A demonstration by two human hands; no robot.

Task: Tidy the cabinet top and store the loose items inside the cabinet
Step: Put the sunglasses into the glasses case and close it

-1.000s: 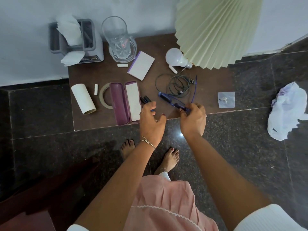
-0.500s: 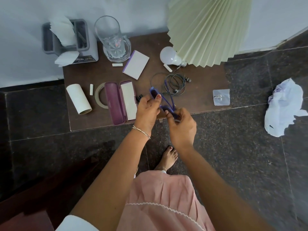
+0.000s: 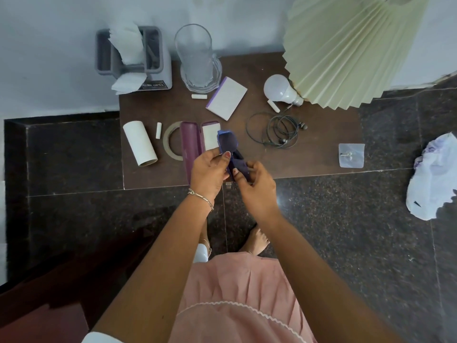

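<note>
Both bare arms reach forward and converge ahead of the person's body, the hands close together. The left hand, a thin bracelet at its wrist, pinches folded blue-framed glasses between thumb and fingers. The right hand, fingers curled, grips the same pair at its near end, and both thumbnails face the camera

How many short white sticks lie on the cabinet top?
3: one stick by the glass jar, one between the paper roll and tape ring, one by the light bulb. The lampshade may hide more.
</note>
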